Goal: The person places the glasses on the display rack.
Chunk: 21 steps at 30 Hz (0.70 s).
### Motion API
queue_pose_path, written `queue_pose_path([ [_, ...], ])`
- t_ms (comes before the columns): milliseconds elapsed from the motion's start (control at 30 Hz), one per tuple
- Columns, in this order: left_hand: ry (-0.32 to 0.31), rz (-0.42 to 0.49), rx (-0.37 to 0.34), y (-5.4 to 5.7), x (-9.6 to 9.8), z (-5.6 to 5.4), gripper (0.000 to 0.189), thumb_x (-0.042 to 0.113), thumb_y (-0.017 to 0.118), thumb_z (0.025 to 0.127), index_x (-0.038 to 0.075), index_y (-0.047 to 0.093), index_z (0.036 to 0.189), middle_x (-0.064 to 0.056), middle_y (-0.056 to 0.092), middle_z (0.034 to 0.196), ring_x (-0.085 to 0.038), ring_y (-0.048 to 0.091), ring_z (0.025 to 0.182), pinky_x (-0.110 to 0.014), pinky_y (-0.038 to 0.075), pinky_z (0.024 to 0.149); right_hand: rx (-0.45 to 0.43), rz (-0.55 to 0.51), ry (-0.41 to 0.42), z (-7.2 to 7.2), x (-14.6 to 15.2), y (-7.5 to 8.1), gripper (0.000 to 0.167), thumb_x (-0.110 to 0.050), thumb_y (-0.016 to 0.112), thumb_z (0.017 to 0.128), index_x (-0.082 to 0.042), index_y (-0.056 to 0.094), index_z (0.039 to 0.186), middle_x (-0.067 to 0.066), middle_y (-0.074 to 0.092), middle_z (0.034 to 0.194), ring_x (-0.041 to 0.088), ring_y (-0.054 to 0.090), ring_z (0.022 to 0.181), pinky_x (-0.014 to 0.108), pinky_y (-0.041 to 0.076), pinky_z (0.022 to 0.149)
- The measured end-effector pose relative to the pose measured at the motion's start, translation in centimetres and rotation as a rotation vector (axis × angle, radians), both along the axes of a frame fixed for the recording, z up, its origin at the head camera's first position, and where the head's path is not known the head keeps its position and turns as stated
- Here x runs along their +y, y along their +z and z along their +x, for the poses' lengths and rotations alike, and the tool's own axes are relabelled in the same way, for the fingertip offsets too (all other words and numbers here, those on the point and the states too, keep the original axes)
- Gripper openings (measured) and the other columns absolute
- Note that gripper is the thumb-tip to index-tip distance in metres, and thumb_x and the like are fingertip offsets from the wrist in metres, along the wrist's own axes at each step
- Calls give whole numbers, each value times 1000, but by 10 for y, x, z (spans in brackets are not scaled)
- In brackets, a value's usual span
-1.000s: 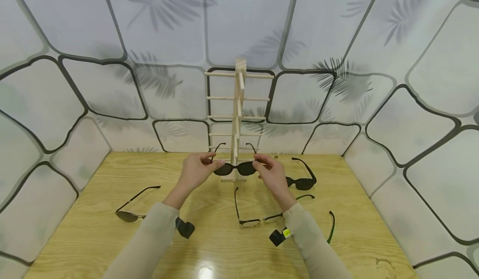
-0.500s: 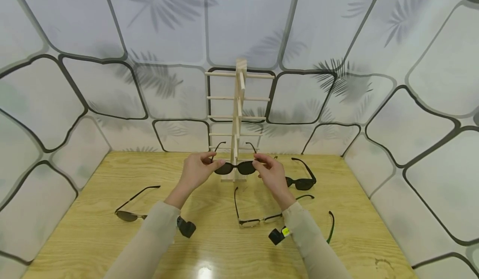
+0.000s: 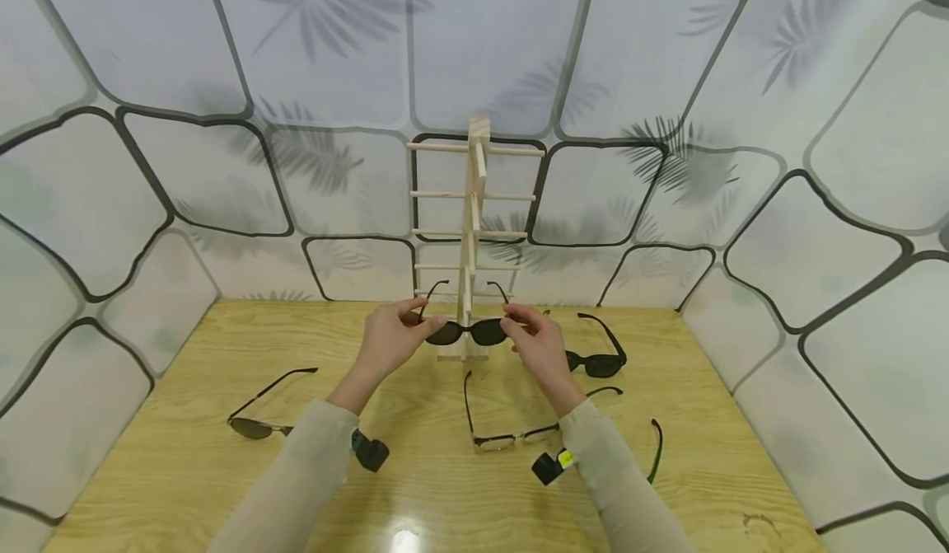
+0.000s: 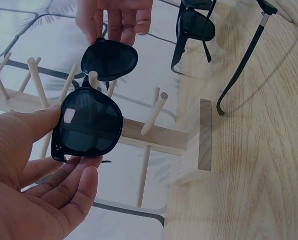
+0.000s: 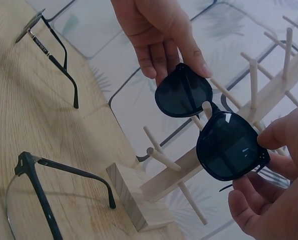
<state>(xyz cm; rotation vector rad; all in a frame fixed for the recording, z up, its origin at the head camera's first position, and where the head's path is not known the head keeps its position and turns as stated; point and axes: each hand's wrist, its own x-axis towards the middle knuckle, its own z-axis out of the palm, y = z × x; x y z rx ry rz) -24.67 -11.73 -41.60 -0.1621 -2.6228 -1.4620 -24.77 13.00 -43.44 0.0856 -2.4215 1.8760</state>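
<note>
Black sunglasses (image 3: 487,333) with dark lenses sit low on a wooden glasses rack (image 3: 470,231), held by both hands. My left hand (image 3: 387,340) pinches the left end of the frame between thumb and fingers. At the other end, my right hand (image 3: 539,347) pinches the frame the same way. In the left wrist view the bridge of the sunglasses (image 4: 88,122) lies at a short peg (image 4: 93,79); whether it bears their weight, I cannot tell. The temples point back past the rack's post. Both wrist views show thumbs and fingers at the outer lens edges.
Clear-lensed eyeglasses (image 3: 493,443) lie in front of the rack on the wooden table (image 3: 415,470). More black sunglasses (image 3: 603,364) lie to the right, and thin-framed sunglasses (image 3: 252,428) to the left. A green-tipped temple (image 3: 656,452) shows beside the right sleeve. Patterned walls (image 3: 341,182) enclose the table.
Nothing has visibly moved apart from a very slight shift of the view. Both hands keep their grip on the sunglasses at the rack.
</note>
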Motion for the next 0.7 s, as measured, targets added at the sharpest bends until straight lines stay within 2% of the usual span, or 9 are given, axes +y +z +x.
queue_pose_path([
  [100, 0, 7, -7, -1, -1, 0, 58, 38, 80, 96, 10, 66, 144, -16, 79, 111, -29, 75, 94, -44, 61, 76, -3, -5, 1, 0, 2, 0, 36, -21, 66, 105, -14, 68, 140, 13, 66, 141, 22, 68, 109, 27, 54, 79],
  [267, -8, 23, -14, -3, -8, 4, 61, 42, 76, 98, 12, 62, 149, -16, 77, 117, -30, 74, 103, -47, 62, 84, 0, -2, -7, 3, 5, -2, 38, -22, 67, 105, -15, 67, 142, 14, 66, 140, 27, 68, 113, 30, 54, 81],
  [400, -7, 15, 14, -2, -18, 10, 56, 40, 71, 103, 12, 60, 151, -17, 77, 119, -33, 75, 105, -50, 61, 87, 21, -12, -10, 9, 7, -3, 38, -20, 69, 104, -14, 66, 142, 16, 68, 134, 21, 67, 103, 34, 55, 79],
  [533, -3, -15, 39, -3, -30, 18, 51, 33, 67, 106, 10, 59, 150, -20, 76, 120, -36, 74, 105, -52, 61, 88, 33, -27, 3, 19, 7, -5, 39, -20, 70, 104, -16, 66, 142, 16, 68, 130, 12, 65, 91, 29, 54, 75],
  [700, 3, -38, 38, -4, -45, 30, 51, 29, 67, 106, 9, 57, 152, -22, 74, 123, -38, 73, 110, -52, 61, 89, 53, -29, 3, 31, 5, -8, 44, -20, 70, 104, -16, 62, 147, 17, 68, 129, 13, 64, 91, 28, 54, 76],
])
